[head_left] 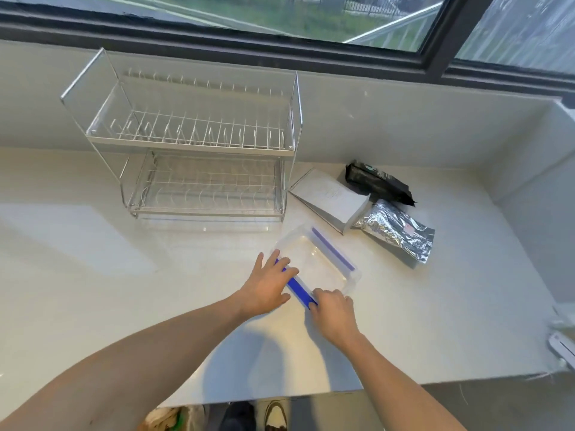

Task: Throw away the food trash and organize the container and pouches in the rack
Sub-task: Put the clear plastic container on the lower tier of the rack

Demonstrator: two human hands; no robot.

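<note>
I counted one clear container (314, 265) with two blue clips, on the counter (124, 290) before one rack (199, 141), beside three pouches. Left hand (269, 289) pressed flat; right hand (334, 312) gripped its near clip.

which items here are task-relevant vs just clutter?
Job items:
- clear container with blue clips, left hand resting on it, right hand gripping its near edge
- black pouch
- silver foil pouch
- grey pouch
- two-tier wire rack, both tiers bare

Just lying about:
- white object at the counter's right edge, cropped
- shoes on the floor
</note>
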